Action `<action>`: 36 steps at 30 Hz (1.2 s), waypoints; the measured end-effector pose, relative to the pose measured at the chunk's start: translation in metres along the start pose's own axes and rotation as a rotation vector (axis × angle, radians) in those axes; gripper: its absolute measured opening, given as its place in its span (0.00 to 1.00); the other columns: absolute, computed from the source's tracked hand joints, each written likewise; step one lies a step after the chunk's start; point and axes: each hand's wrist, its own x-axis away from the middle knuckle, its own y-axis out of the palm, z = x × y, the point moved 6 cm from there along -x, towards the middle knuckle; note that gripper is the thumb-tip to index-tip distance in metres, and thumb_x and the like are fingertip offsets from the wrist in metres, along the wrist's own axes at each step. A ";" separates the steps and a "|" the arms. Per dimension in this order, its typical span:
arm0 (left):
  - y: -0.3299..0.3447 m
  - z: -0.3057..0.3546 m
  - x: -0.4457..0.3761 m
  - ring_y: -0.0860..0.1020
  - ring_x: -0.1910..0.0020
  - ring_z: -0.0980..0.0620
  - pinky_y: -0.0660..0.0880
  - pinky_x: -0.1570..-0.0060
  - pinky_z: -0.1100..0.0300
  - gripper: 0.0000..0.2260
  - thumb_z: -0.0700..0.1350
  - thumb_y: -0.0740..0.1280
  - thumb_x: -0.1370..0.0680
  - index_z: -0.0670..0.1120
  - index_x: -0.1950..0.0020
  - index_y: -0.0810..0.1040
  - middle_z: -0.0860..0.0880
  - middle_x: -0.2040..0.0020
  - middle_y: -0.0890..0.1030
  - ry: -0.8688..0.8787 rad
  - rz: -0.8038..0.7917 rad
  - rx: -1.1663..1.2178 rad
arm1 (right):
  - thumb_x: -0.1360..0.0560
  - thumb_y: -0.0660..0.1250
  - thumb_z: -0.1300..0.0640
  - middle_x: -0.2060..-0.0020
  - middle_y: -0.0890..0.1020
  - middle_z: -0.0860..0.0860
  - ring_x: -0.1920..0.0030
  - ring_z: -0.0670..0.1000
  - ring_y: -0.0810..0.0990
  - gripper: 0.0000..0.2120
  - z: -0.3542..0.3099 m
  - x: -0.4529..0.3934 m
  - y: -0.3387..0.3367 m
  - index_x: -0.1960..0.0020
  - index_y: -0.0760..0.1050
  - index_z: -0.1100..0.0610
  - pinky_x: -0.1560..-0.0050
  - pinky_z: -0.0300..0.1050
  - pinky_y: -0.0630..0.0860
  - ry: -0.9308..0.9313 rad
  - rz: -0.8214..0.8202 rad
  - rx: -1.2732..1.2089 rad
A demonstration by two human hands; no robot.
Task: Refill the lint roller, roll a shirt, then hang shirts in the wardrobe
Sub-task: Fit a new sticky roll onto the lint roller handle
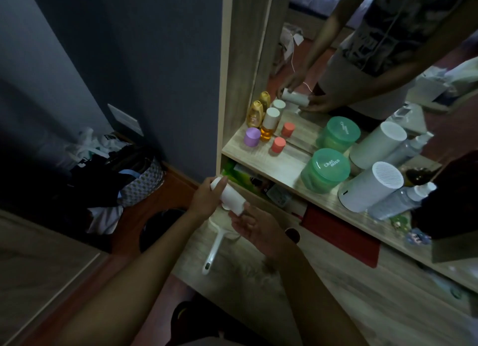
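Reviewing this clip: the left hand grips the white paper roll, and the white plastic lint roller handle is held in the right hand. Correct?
Not quite. The head view shows the white plastic lint roller handle lying on the wooden surface below the hands, not held. The left hand does grip the white paper roll; the right hand is open, its fingers at the roll's end.

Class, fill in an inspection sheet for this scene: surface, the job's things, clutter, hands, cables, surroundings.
Surface: wooden shelf in front of a mirror; lower wooden top beneath the hands.
Job's things: white refill roll held in the air; lint roller handle lying on the lower top.
Clutter: green jar, purple cap, amber bottle, white cylinder on the shelf.
Hands: left hand grips the roll; right hand touches its lower end.
Cables: nothing seen.
Surroundings: dark blue wall; bag of clothes on the floor.
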 end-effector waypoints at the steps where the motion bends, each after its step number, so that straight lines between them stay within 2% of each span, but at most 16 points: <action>1: 0.001 -0.001 0.001 0.80 0.48 0.43 0.78 0.47 0.42 0.29 0.62 0.63 0.29 0.43 0.37 0.74 0.42 0.46 0.80 -0.007 0.003 -0.007 | 0.33 0.69 0.57 0.54 0.84 0.63 0.58 0.55 0.85 0.22 0.001 0.002 0.001 0.43 0.74 0.68 0.61 0.46 0.82 -0.011 0.013 0.013; 4: 0.004 -0.005 0.003 0.80 0.48 0.43 0.77 0.46 0.42 0.26 0.61 0.63 0.26 0.42 0.38 0.73 0.41 0.46 0.80 -0.002 0.033 -0.044 | 0.24 0.68 0.57 0.50 0.83 0.63 0.54 0.56 0.85 0.15 -0.002 0.003 -0.006 0.41 0.74 0.65 0.58 0.47 0.82 -0.118 0.201 0.208; 7: 0.007 -0.004 0.007 0.79 0.48 0.42 0.77 0.47 0.46 0.23 0.56 0.63 0.22 0.38 0.39 0.73 0.40 0.46 0.80 0.010 0.092 -0.074 | 0.24 0.67 0.56 0.50 0.82 0.60 0.52 0.57 0.84 0.13 -0.003 0.005 -0.008 0.42 0.74 0.62 0.52 0.51 0.82 -0.246 0.318 0.334; 10: 0.007 -0.007 0.007 0.79 0.50 0.42 0.79 0.51 0.49 0.19 0.53 0.61 0.20 0.37 0.40 0.73 0.40 0.48 0.79 0.014 0.128 -0.077 | 0.24 0.67 0.56 0.52 0.82 0.58 0.53 0.56 0.84 0.12 0.000 0.007 -0.007 0.44 0.74 0.61 0.50 0.52 0.82 -0.266 0.320 0.336; 13: 0.006 -0.003 0.008 0.78 0.51 0.44 0.77 0.59 0.57 0.18 0.50 0.58 0.18 0.35 0.40 0.71 0.40 0.49 0.78 0.058 0.138 -0.099 | 0.23 0.67 0.55 0.52 0.83 0.60 0.52 0.57 0.85 0.11 0.003 0.007 -0.007 0.45 0.75 0.61 0.51 0.51 0.81 -0.234 0.252 0.260; 17: 0.004 0.000 0.007 0.77 0.52 0.46 0.74 0.59 0.58 0.20 0.51 0.57 0.18 0.34 0.40 0.72 0.39 0.48 0.77 0.076 0.163 -0.145 | 0.21 0.64 0.56 0.48 0.82 0.63 0.49 0.57 0.84 0.16 0.007 0.007 -0.009 0.37 0.72 0.64 0.54 0.46 0.81 -0.195 0.153 0.155; 19: 0.003 -0.001 0.008 0.78 0.52 0.45 0.75 0.59 0.58 0.20 0.52 0.57 0.18 0.35 0.41 0.73 0.39 0.49 0.78 0.084 0.175 -0.149 | 0.21 0.64 0.56 0.48 0.83 0.63 0.49 0.57 0.84 0.15 0.007 0.008 -0.009 0.38 0.73 0.64 0.54 0.46 0.81 -0.191 0.139 0.145; 21: 0.000 -0.003 0.007 0.79 0.51 0.44 0.78 0.57 0.53 0.21 0.53 0.58 0.19 0.35 0.41 0.72 0.40 0.49 0.78 0.071 0.195 -0.108 | 0.21 0.64 0.57 0.50 0.84 0.62 0.49 0.57 0.84 0.13 0.007 0.008 -0.011 0.41 0.75 0.63 0.53 0.47 0.82 -0.199 0.153 0.134; 24: -0.013 -0.006 0.005 0.78 0.50 0.45 0.77 0.52 0.52 0.22 0.57 0.61 0.22 0.39 0.41 0.71 0.43 0.48 0.77 -0.006 0.271 0.006 | 0.23 0.67 0.59 0.49 0.83 0.62 0.52 0.58 0.84 0.11 0.010 0.005 -0.024 0.43 0.76 0.62 0.53 0.50 0.82 -0.199 0.229 0.122; 26: -0.018 -0.014 0.000 0.79 0.50 0.44 0.80 0.50 0.46 0.24 0.60 0.63 0.25 0.41 0.43 0.71 0.41 0.47 0.78 -0.083 0.267 0.128 | 0.26 0.70 0.59 0.48 0.81 0.61 0.53 0.57 0.83 0.13 0.012 0.005 -0.037 0.42 0.75 0.58 0.54 0.50 0.82 -0.228 0.294 0.321; 27: -0.019 -0.016 -0.001 0.79 0.51 0.45 0.81 0.54 0.48 0.21 0.58 0.64 0.23 0.40 0.43 0.71 0.40 0.47 0.78 -0.108 0.250 0.187 | 0.27 0.71 0.59 0.49 0.81 0.58 0.53 0.55 0.83 0.13 0.013 0.007 -0.043 0.43 0.74 0.56 0.54 0.49 0.82 -0.246 0.326 0.483; 29: -0.019 -0.020 -0.002 0.79 0.56 0.47 0.81 0.63 0.57 0.18 0.53 0.62 0.20 0.38 0.42 0.73 0.39 0.48 0.78 -0.153 0.208 0.275 | 0.27 0.71 0.58 0.49 0.81 0.53 0.52 0.50 0.81 0.13 0.018 0.011 -0.057 0.44 0.74 0.54 0.54 0.43 0.80 -0.272 0.378 0.853; 30: -0.019 -0.023 -0.001 0.79 0.57 0.48 0.80 0.64 0.59 0.19 0.52 0.62 0.20 0.37 0.41 0.73 0.39 0.49 0.78 -0.175 0.187 0.311 | 0.27 0.71 0.57 0.48 0.79 0.51 0.49 0.49 0.80 0.15 0.022 0.011 -0.063 0.42 0.73 0.54 0.51 0.42 0.78 -0.274 0.381 1.033; 32: -0.018 -0.027 0.001 0.79 0.59 0.49 0.78 0.60 0.57 0.19 0.52 0.61 0.20 0.36 0.41 0.74 0.40 0.53 0.79 -0.206 0.162 0.343 | 0.25 0.68 0.56 0.43 0.75 0.50 0.43 0.50 0.76 0.16 0.031 0.008 -0.072 0.39 0.72 0.54 0.43 0.43 0.74 -0.297 0.370 1.363; 34: -0.015 -0.031 0.004 0.79 0.61 0.50 0.77 0.62 0.58 0.19 0.52 0.61 0.20 0.37 0.41 0.75 0.42 0.55 0.79 -0.230 0.149 0.358 | 0.24 0.66 0.56 0.41 0.72 0.50 0.40 0.49 0.72 0.15 0.040 0.004 -0.077 0.38 0.71 0.56 0.40 0.41 0.70 -0.335 0.347 1.544; 36: -0.011 -0.035 0.006 0.78 0.63 0.50 0.77 0.68 0.62 0.18 0.52 0.60 0.19 0.37 0.42 0.74 0.42 0.58 0.78 -0.245 0.141 0.358 | 0.23 0.63 0.54 0.42 0.72 0.49 0.41 0.50 0.71 0.13 0.048 0.001 -0.080 0.39 0.72 0.56 0.43 0.39 0.66 -0.361 0.342 1.614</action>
